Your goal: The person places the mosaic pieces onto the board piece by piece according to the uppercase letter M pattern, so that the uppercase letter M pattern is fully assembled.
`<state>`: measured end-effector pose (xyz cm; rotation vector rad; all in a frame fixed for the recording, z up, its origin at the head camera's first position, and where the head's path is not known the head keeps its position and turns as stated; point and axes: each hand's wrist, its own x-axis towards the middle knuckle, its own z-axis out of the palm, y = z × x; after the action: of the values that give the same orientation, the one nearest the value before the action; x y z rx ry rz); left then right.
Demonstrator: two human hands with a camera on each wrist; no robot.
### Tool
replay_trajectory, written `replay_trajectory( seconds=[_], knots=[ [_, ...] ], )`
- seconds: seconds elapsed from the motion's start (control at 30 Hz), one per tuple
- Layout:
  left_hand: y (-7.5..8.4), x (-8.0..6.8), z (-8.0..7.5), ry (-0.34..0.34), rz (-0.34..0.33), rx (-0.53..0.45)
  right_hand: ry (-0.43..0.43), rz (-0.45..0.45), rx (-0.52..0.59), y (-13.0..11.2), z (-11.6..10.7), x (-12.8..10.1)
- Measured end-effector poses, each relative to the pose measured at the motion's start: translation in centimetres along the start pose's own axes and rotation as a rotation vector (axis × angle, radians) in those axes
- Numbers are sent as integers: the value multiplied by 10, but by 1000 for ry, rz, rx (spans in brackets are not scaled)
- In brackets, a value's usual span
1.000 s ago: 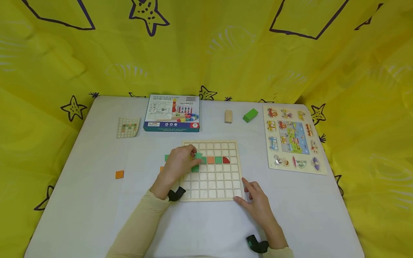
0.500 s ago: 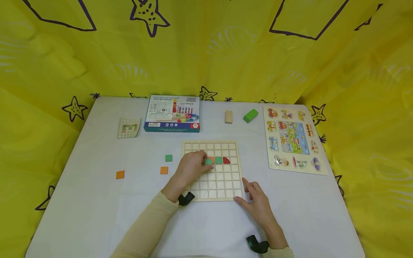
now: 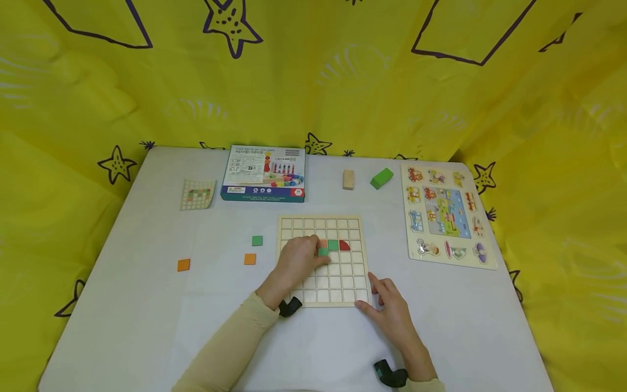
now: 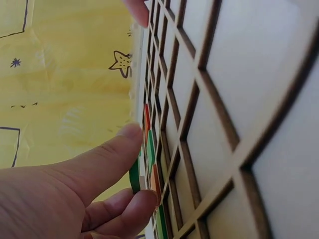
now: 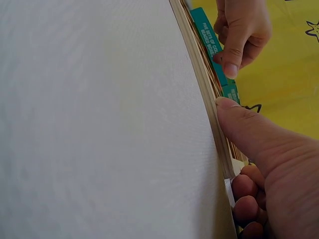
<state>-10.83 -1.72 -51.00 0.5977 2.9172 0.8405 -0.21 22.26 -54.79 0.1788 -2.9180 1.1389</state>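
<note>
My left hand pinches a small green square tile between thumb and fingers, just above the wooden grid board. In the left wrist view, the green tile stands on edge between the thumb and fingers. Within one row of the board lie a red quarter-circle tile, another green square and an orange square partly covered by the left fingers. At the board's near right corner, my right hand holds the edges, the thumb on the front edge and the fingers along the right side.
Left of the board lie a green tile and two orange tiles, one nearer, one farther. Behind are a pattern card, toy box, plain block and green block. A picture puzzle lies right.
My left hand has moved right and slightly nearer across the board, carrying the green tile along the row. The right hand stays at the corner.
</note>
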Motion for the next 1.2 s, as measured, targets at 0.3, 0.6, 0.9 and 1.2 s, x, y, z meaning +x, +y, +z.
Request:
replay_trajectory(
  seconds=[0.3,0.6,0.9,1.2],
  knots=[
    [1,0,3,-12,-16,55,-3,5,-8,1,0,0],
    [-1,0,5,-10,-12,76,4,0,-8,1,0,0],
    [-1,0,5,-13,-11,84,15,-16,-13,1,0,0],
    [-3,0,4,-27,-15,47,14,-16,-7,1,0,0]
  ],
)
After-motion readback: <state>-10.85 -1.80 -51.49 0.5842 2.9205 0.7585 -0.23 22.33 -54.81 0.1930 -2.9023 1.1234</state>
